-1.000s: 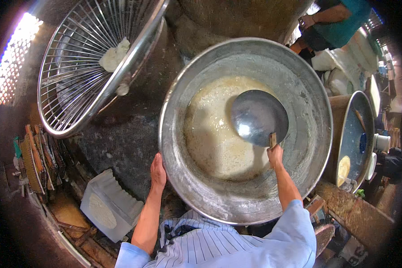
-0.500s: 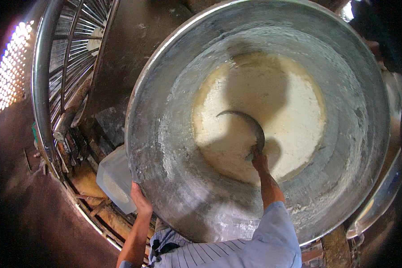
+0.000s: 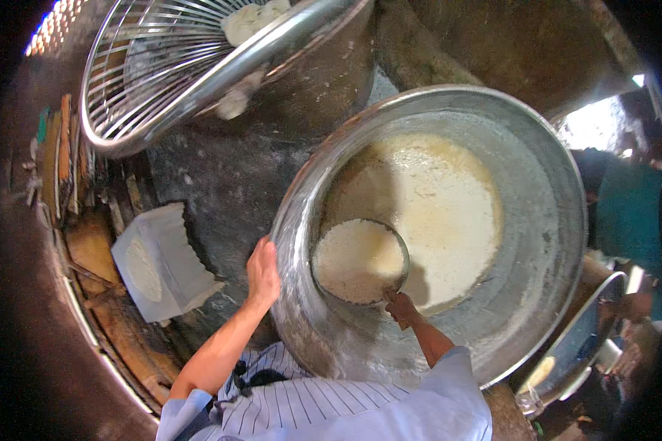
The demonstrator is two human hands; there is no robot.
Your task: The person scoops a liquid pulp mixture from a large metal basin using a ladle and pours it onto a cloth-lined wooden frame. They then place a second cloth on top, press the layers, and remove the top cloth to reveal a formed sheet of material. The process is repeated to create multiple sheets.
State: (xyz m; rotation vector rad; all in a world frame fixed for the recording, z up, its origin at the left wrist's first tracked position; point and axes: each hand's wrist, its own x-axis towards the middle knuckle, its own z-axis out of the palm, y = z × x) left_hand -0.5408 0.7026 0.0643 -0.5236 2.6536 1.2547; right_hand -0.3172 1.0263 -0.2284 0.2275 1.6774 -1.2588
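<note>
A wide, deep metal pot point(image 3: 541, 184) stands in front of me, its inner wall streaked with pale residue. Creamy white, wet-looking mixture point(image 3: 445, 213) covers its bottom. In my right hand point(image 3: 404, 310) is the handle of a round ladle point(image 3: 407, 263), fingers wrapped around it. The ladle's broad bowl is full of the same pale mixture and sits inside the pot, at the left of the mixture. My left hand point(image 3: 264, 270) grips the pot's left rim; some of its fingers are hidden.
A translucent plastic container with a jagged edge point(image 3: 176, 283) lies left of the pot, pale stuff inside. At upper left, a large metal vessel point(image 3: 294, 44) bears a slatted metal rack point(image 3: 162, 81). Firewood point(image 3: 66, 147) lies at far left. Another metal vessel point(image 3: 566, 353) stands at lower right.
The ladle, seen edge-on before, now shows its full bowl and has moved left with my right hand. The view has shifted, and the pot looks smaller and tilted. My left hand stays at the rim.
</note>
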